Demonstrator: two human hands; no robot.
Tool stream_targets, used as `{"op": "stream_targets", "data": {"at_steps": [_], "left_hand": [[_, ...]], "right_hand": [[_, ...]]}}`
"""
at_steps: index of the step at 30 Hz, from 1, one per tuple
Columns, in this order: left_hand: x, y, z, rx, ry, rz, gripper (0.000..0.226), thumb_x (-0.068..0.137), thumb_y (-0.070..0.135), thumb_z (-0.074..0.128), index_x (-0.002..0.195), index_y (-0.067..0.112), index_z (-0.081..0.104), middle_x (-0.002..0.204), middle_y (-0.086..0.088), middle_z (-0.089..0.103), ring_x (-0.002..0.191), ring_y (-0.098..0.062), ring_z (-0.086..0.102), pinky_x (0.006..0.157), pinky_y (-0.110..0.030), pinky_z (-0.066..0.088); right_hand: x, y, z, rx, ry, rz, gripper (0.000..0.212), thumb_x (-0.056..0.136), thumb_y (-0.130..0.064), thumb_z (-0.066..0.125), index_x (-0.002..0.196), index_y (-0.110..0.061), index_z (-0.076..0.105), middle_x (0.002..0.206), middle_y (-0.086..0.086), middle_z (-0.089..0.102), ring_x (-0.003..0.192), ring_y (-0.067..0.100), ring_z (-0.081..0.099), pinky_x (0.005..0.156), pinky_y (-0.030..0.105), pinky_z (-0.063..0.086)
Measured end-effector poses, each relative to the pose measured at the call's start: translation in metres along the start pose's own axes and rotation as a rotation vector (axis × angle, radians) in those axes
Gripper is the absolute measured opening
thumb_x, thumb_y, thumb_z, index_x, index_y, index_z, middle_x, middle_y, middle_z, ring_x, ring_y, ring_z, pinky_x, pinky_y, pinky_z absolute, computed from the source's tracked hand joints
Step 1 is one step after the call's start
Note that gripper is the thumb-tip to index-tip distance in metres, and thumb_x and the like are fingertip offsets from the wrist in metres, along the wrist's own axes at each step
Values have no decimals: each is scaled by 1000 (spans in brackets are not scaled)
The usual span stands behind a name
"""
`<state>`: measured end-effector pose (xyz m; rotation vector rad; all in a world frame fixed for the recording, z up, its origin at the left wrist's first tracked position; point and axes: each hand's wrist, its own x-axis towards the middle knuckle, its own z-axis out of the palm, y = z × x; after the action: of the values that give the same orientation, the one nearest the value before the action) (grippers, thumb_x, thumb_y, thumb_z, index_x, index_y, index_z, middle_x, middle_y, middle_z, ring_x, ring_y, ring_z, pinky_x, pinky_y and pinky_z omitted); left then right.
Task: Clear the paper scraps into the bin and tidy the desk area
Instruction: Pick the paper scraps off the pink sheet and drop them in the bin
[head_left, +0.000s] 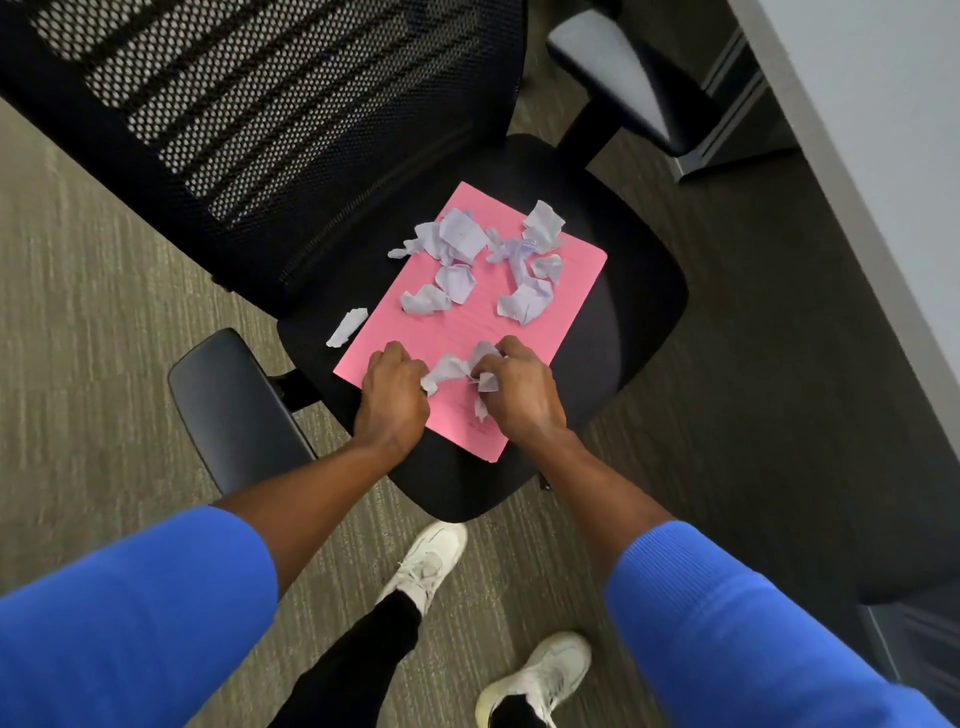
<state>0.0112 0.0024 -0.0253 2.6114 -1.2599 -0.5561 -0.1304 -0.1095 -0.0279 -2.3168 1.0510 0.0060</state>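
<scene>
A pink sheet (467, 332) lies on the black seat of an office chair (623, 322). Several crumpled pale lilac paper scraps (462, 239) are scattered over its far half, and one scrap (347, 327) lies on the seat just left of the sheet. At the sheet's near end my left hand (392, 400) and my right hand (519, 389) are both closed on a bunch of scraps (452, 366) stretched between them. No bin is in view.
The chair's mesh backrest (260, 104) rises at the upper left, with armrests at the near left (228, 405) and far right (618, 73). A white desk edge (872, 156) runs down the right side. My feet in white shoes (431, 566) stand on grey carpet.
</scene>
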Motion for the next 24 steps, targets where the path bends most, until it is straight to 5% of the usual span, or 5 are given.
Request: {"op": "stream_targets", "data": {"at_steps": [7,11,18,21,24], "left_hand": [[-30,12,6,-135,18,-125,32,92,-7,65,123,-4,74,120,-18,63,110,-35,65,88,-28,46],[-57,38,10,-164,12,-148,31,92,-5,66,123,-4,73,121,-18,64,110,-36,65,94,-37,52],[-129,100,43,-191,-124,-16,27,86,-4,67,110,0,77,111,-12,62,102,-32,64,87,-32,46],[-159,133,72,-184,-230,93,22,84,-5,68,103,2,77,108,-14,63,103,-35,65,93,-44,52],[-185,164,108,-160,-319,180,18,87,3,71,102,10,79,108,-11,64,100,-33,66,91,-40,50]], "right_hand": [[-38,18,-11,140,138,48,31,80,-7,83,109,-15,83,112,5,65,97,27,66,80,37,59],[-81,32,-14,283,273,141,28,78,-7,83,104,-19,85,102,-1,64,89,17,65,74,24,51],[-195,76,-8,407,367,431,30,74,-2,83,97,-20,86,99,-4,68,83,13,67,73,14,43],[-257,110,-2,382,385,585,29,73,-3,85,97,-20,86,95,-3,67,78,11,63,70,5,36],[-315,148,9,380,363,729,30,74,-3,86,99,-20,86,94,-1,66,82,18,66,73,14,41]]}}
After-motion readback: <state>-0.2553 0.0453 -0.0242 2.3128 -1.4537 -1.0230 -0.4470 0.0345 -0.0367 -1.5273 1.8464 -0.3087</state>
